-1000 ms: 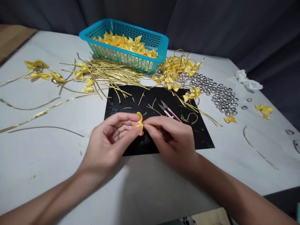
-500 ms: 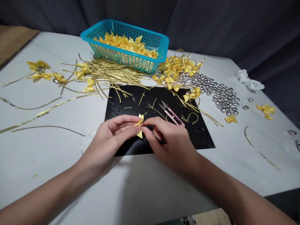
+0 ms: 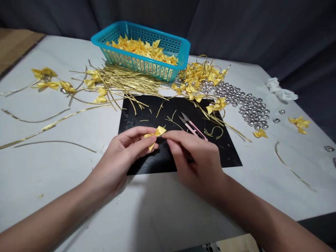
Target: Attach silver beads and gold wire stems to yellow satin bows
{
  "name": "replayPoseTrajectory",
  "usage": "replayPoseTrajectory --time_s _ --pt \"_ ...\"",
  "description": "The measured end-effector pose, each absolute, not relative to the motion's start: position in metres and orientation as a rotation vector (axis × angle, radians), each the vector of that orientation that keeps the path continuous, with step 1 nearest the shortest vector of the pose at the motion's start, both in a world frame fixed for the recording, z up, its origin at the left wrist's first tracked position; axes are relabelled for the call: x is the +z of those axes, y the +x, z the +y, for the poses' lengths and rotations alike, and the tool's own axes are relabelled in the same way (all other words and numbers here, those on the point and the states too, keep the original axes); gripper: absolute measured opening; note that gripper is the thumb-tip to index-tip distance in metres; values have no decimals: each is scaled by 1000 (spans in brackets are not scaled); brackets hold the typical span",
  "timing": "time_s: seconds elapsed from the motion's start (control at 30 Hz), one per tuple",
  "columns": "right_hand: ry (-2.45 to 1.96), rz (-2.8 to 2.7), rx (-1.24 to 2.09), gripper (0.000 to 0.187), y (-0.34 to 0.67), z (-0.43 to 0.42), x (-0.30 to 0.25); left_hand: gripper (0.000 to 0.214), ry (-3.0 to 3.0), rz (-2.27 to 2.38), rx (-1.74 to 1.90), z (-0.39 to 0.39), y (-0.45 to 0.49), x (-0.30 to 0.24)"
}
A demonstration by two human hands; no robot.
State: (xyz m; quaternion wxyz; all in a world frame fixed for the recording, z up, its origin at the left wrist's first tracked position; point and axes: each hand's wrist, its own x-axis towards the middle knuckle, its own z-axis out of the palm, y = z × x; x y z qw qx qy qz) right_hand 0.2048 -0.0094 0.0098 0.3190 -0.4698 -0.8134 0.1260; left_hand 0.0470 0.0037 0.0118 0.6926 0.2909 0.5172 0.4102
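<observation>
A small yellow satin ribbon bow (image 3: 160, 131) is pinched between the thumb and fingers of my left hand (image 3: 128, 147), above a black mat (image 3: 147, 164). My right hand (image 3: 196, 150) comes in from the other side. Its index fingertip meets the bow's right side, thumb close below, and whatever lies between them is too small to make out. Pink-handled thread snips (image 3: 194, 127) lie on the mat just beyond my right hand, partly covered by it. Short gold cord scraps (image 3: 172, 119) are scattered around them.
Behind the mat stands a blue basket (image 3: 141, 61) of yellow bows. Gold cords (image 3: 128, 80) are piled before it. Finished-looking bows with cord (image 3: 202, 75) and many silver beads (image 3: 253, 110) spread to the right. A crumpled white piece (image 3: 282, 90) lies at the far right edge.
The bow has turned in my left fingers, from upright to tilted, showing its upper loop. My right hand has shifted slightly right, and the cord end seen below its fingers no longer shows.
</observation>
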Motion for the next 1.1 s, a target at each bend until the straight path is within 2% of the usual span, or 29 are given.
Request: replayPoseTrajectory --time_s 0.17,0.43,0.73,1.1 --pt "-1313 -2102 249 26 206 -8 13 12 666 1155 884 5 47 11" --pt "-1337 -2139 160 9 204 -11 16 8 792 1179 815 5 46 11" --pt "-1325 -2227 296 12 206 -10 15 14 871 1219 757 6 46 11" --pt "-1298 -2222 280 11 206 -9 16 11 869 1191 770 4 44 9"
